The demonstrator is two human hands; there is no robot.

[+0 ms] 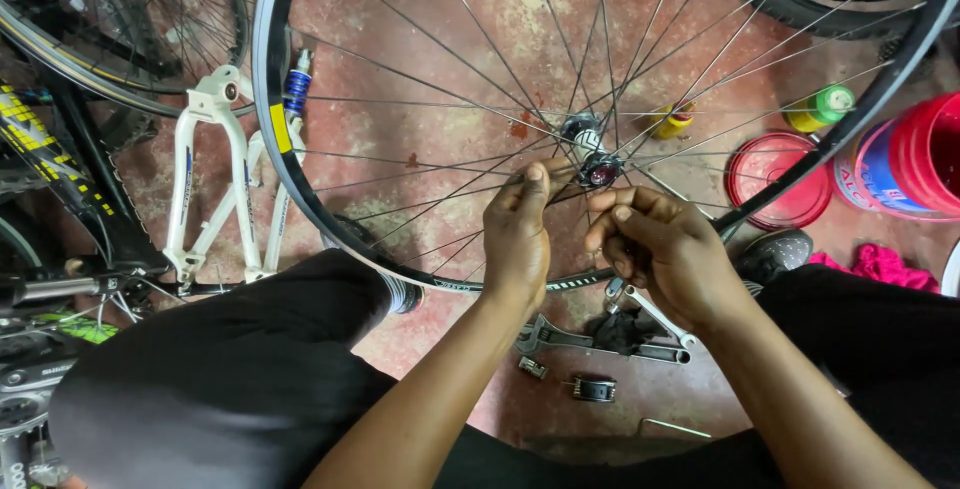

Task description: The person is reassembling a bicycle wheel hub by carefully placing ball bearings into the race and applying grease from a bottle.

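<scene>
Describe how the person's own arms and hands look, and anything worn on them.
Both forearms are bare: no sleeves reach into view, and no gloves, watch, rings or bands show. The left hand and right hand have short, unpainted nails. Below the arms, dark trousers cover the knees.

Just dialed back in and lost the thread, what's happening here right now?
A seated person holds a spoked bicycle wheel upright between the knees. Both hands meet at the hub: the left hand has its thumb raised toward the axle end, and the right hand pinches beside it. An adjustable wrench and small parts lie on the red floor below.
</scene>
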